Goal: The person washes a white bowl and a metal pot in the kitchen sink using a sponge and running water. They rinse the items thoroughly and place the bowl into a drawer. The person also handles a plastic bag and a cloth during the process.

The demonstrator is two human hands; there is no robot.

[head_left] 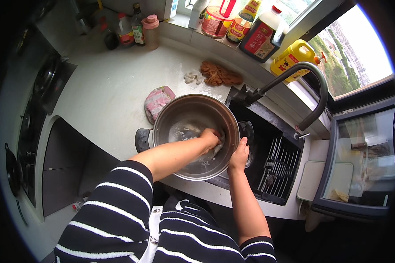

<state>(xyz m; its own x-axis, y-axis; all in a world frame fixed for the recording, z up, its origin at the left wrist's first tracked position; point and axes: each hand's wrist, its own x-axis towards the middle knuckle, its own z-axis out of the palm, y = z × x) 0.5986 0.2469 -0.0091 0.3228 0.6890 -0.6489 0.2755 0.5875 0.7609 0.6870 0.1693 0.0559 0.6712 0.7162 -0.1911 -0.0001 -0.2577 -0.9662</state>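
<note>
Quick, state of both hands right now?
Left hand: closed on a pale cloth, inside the pot.
Right hand: closed on the pot's right edge, beside the handle; some fingers hidden.

Daylight, main visible source: window, upper right of frame; sky behind the glass burnt out to near white. Exposure otherwise moderate. Pale table, upper left and centre, lit softly, slightly grey. Pot, centre: bright broken glints on the floor, smoother sheen along the inner wall. Sink, right of centre: deep shadow, little detail. Stove, far left: dim, soft in detail. Reflections veil the glass door, right. Fisheye distortion: straight edges bow near the rim; corners fall to black, blue-violet fringe along the right border. Centre reasonably sharp.
</note>
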